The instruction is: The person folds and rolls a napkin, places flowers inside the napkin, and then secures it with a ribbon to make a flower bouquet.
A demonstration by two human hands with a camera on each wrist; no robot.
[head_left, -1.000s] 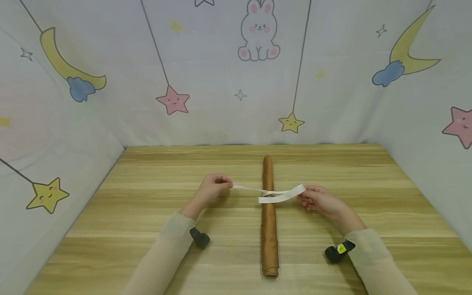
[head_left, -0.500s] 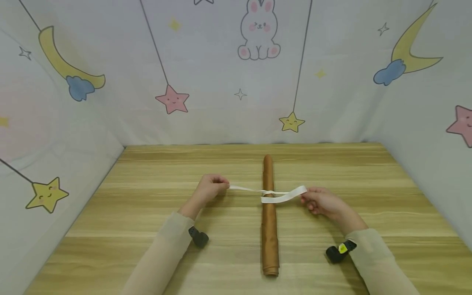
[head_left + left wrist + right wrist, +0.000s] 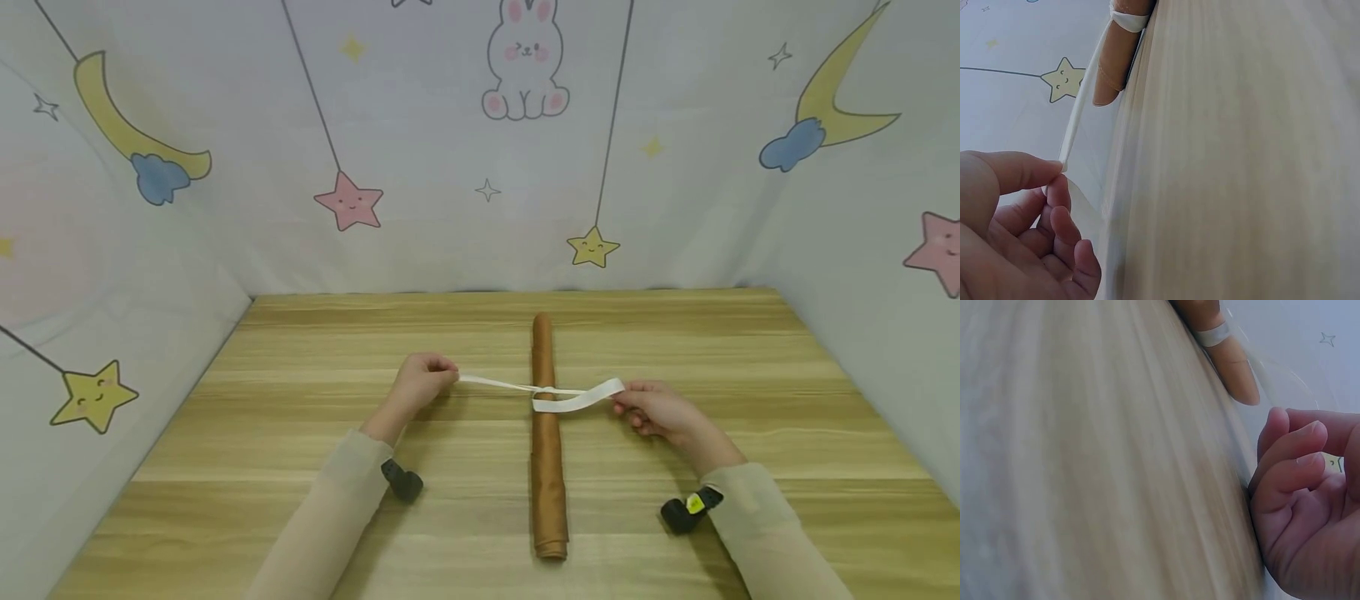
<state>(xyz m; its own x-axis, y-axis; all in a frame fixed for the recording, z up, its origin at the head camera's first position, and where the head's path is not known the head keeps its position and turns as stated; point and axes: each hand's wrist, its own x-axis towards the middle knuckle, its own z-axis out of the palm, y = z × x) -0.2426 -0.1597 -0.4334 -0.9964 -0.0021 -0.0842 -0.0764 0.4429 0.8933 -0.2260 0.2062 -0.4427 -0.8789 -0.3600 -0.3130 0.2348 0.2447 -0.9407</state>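
Observation:
A long brown roll of smooth, leather-like material [image 3: 549, 475] lies lengthwise on the table. A white ribbon [image 3: 577, 406] wraps round it and crosses in a knot on its upper side. To the left of the roll, my left hand [image 3: 420, 387] pinches one ribbon end between thumb and index finger; that stretch runs straight in the left wrist view [image 3: 1079, 119]. On the other side, my right hand [image 3: 663, 414] pinches the second part, whose loose tail curves back over the roll. In the right wrist view the fingers [image 3: 1291, 450] are curled and the ribbon at their tips is hidden.
The wood-grain table [image 3: 300, 517] is bordered by a pale fabric backdrop [image 3: 435, 150] with printed stars, moons and a rabbit at the back and sides. A black camera [image 3: 402, 482] is strapped to the left wrist and another camera [image 3: 682, 515] to the right.
My left hand has moved slightly left, drawing its side of the ribbon longer and straighter. My right hand has shifted a little right, and the loose tail has slid rightward over the roll.

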